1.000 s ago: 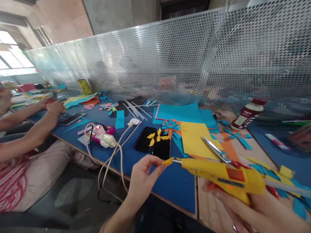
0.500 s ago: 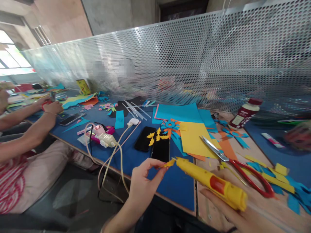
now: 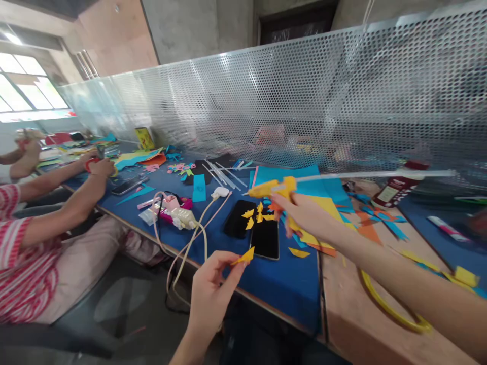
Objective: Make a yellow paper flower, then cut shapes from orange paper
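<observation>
My left hand (image 3: 215, 286) pinches a small folded yellow paper piece (image 3: 245, 256) near the table's front edge. Held in my right hand (image 3: 304, 215) is a yellow glue gun (image 3: 272, 188), its nozzle pointing left and a long clear glue stick (image 3: 365, 175) jutting from its back. Below the gun, several yellow paper pieces (image 3: 259, 217) rest on and around two dark phones (image 3: 266, 241). Another yellow paper scrap (image 3: 299, 252) lies on the blue tabletop (image 3: 281, 289). My right hand and forearm cover part of the coloured sheets.
Cables and a pale plug (image 3: 219, 192) trail over the front edge. Loose glue sticks (image 3: 222, 175) lie behind. At right stands a dark red bottle (image 3: 399, 187), with a marker (image 3: 449, 229) beyond. A co-worker's hands (image 3: 101, 167) hold red-handled scissors at left. Perforated metal screen (image 3: 243, 96) spans the back.
My right hand has swung the glue gun up and back, away from the yellow piece. My left hand still holds that piece. A yellow scrap now shows right of the phones. The view has shifted.
</observation>
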Motion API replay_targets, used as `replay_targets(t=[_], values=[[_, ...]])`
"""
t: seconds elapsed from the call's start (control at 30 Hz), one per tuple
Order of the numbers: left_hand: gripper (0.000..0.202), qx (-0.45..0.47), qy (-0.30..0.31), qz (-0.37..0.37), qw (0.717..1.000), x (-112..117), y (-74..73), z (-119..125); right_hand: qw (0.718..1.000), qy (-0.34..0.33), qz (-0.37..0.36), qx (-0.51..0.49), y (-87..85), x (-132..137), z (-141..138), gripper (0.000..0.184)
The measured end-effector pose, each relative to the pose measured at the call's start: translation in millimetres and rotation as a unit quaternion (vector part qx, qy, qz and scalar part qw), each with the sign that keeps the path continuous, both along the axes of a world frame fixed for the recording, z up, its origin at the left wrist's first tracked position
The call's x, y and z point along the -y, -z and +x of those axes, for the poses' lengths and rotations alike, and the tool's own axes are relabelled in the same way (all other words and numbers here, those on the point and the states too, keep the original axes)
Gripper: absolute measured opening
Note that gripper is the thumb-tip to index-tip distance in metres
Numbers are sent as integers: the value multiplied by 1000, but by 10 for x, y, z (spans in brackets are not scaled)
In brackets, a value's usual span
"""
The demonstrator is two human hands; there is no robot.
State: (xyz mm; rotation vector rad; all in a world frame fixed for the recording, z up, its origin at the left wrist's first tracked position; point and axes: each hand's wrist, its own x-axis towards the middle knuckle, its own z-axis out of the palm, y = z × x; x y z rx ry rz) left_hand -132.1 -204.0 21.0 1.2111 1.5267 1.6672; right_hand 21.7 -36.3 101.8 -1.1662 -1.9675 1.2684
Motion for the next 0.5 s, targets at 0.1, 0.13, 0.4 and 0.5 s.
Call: replay_targets(t=[0.1,0.13,0.4,0.5], values=[[13,2,-11,2,1000,108,16,-65,993,-52,-74,-70,34,-340,-887,28],[13,4,-16,6,1000,138,19,-83,991,-62,-91,-78,62,-432,-1183,26],[16,-10,-57,10,998,296,-18,-194,981,-155,-112,-42,133,-733,-2678,23],[15,-13,-66,9,998,317,5,-233,976,-185,-109,-35,125,-792,-2748,14]])
